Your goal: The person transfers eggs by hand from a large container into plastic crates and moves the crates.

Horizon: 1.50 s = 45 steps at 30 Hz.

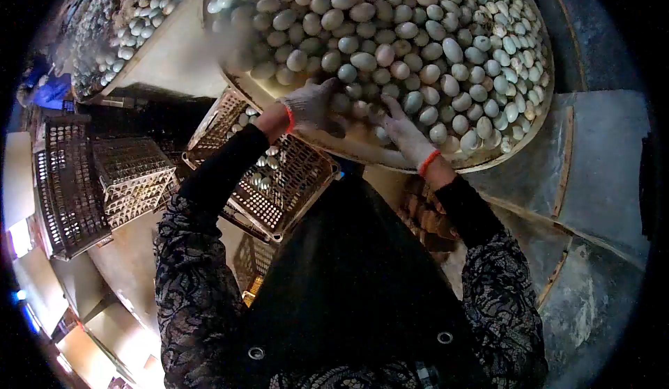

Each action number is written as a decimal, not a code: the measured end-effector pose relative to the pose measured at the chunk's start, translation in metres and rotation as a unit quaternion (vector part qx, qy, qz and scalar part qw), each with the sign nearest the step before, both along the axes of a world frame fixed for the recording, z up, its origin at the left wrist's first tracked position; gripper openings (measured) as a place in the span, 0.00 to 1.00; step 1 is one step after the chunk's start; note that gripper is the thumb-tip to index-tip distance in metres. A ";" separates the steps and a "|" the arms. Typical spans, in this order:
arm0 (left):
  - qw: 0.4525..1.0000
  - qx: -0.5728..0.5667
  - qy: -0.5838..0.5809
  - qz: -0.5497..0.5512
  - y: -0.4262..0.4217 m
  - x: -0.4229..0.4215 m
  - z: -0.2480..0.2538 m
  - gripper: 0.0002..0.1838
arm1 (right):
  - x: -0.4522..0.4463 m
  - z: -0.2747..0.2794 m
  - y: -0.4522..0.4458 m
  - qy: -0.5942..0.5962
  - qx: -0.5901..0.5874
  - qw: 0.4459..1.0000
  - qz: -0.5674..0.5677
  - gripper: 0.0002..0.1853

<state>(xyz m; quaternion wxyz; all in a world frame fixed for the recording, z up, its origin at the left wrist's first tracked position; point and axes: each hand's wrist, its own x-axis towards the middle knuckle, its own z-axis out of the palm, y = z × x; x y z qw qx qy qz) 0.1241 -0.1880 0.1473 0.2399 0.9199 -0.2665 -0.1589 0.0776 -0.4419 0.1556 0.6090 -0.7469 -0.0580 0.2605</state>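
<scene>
Pale bluish and whitish eggs fill a large round tub in front of me. My left hand, in a whitish glove with an orange cuff, reaches over the tub's near rim, thumb and fingers apart beside the nearest eggs. Opposite it, my right hand wears a matching glove and touches the eggs at the near edge, its fingers spread. A few eggs lie between the two hands. Below my left forearm stands a brown plastic crate with several eggs inside, partly hidden by the arm.
A second tub of eggs stands at the upper left. Stacked crates are at the left, near a person in blue. Grey slabs or panels lie to the right. A black apron covers my front.
</scene>
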 end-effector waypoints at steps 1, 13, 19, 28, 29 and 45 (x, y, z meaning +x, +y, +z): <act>0.999 -0.021 0.037 0.011 -0.002 0.006 -0.016 0.49 | 0.001 0.012 0.009 0.082 -0.024 0.996 -0.025 0.33; 0.949 -0.199 0.219 0.109 -0.027 0.005 0.003 0.33 | 0.025 -0.068 0.007 0.115 -0.057 0.991 0.031 0.29; 0.837 -0.375 0.376 0.134 -0.039 -0.007 0.047 0.38 | 0.027 -0.031 0.020 0.174 0.077 0.976 -0.105 0.30; 0.875 -0.328 0.316 0.166 -0.045 -0.002 0.056 0.36 | 0.032 0.009 0.022 0.140 -0.047 0.974 -0.174 0.37; 0.865 -0.355 0.316 0.164 -0.045 -0.001 0.049 0.36 | 0.034 0.009 0.024 0.138 -0.049 0.974 -0.172 0.37; 0.856 -0.475 0.146 0.145 0.013 -0.004 0.099 0.29 | 0.038 0.116 0.103 0.091 0.155 0.967 -0.179 0.26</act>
